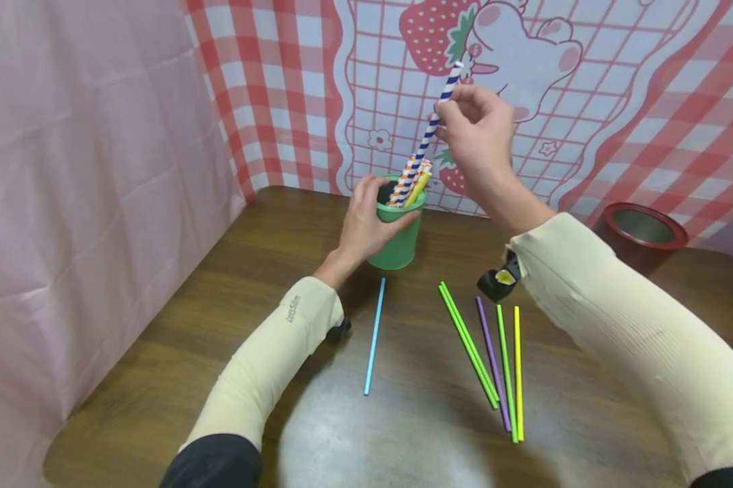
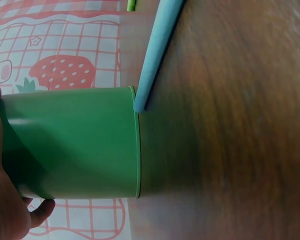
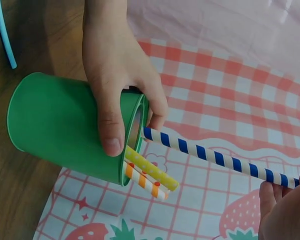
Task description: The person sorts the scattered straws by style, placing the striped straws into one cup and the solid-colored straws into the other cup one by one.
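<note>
My left hand grips a green cup near its rim, thumb on one side and fingers on the other. The cup stands upright on the table. Between the thumb and fingers of my right hand, a blue-and-white striped paper straw is pinched and slants down to the cup. In the right wrist view, that straw's lower end is at the cup's mouth. An orange-striped straw and a yellow dotted straw stick out of the cup.
A light blue straw lies on the wooden table in front of the cup. Farther right lie green straws, a purple straw and a yellow straw. A dark red round container stands at the back right, partly behind the right sleeve.
</note>
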A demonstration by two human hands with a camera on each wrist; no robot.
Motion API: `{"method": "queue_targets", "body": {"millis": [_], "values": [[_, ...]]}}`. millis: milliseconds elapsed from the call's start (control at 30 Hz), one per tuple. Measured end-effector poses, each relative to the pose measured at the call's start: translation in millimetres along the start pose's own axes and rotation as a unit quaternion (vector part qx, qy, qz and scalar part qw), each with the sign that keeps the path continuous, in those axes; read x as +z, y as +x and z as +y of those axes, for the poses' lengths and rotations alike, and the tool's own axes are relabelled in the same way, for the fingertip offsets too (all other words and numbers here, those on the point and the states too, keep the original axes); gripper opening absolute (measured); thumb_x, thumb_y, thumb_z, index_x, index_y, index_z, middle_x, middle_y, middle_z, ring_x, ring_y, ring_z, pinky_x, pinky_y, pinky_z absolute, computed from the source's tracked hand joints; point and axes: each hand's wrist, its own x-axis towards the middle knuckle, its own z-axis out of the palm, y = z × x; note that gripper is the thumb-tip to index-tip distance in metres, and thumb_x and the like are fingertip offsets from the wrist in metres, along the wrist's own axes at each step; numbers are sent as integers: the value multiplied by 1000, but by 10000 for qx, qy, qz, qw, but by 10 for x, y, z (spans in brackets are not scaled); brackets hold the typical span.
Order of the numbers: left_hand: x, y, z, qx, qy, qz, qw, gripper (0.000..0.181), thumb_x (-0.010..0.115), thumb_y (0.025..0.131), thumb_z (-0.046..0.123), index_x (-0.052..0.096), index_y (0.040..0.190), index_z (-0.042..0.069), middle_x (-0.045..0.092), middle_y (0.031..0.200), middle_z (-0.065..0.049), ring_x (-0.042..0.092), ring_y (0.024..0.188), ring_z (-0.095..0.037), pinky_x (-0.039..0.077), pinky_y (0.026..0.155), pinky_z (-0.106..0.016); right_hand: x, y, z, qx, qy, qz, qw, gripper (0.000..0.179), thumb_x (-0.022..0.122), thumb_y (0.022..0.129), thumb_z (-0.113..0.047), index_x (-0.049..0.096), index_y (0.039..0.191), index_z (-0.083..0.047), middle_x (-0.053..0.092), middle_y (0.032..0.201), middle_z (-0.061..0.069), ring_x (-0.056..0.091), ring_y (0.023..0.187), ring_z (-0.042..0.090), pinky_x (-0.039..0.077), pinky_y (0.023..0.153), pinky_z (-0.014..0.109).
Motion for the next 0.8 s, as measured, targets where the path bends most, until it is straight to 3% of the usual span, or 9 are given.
{"method": "queue_targets", "body": {"millis": [333,800], "values": [[9,-5,10,-63,19,-64,10000,74,74,79,52,42,134,13,35,143,-9,45,121,-22,45,96,-37,49,44,157,-77,-580,-18,9983,8,62,90,-4,63,97,-7,66,99,7,63,100,21,53,86,25],[9,-1,21,-320,28,-177,9993,76,73,78,55,41,136,17,31,148,-10,41,129,-24,41,102,-39,25,48,288,134,-688,-59,9975,15,64,89,-4,64,104,-3,67,108,15,64,97,22,54,84,26]]}}
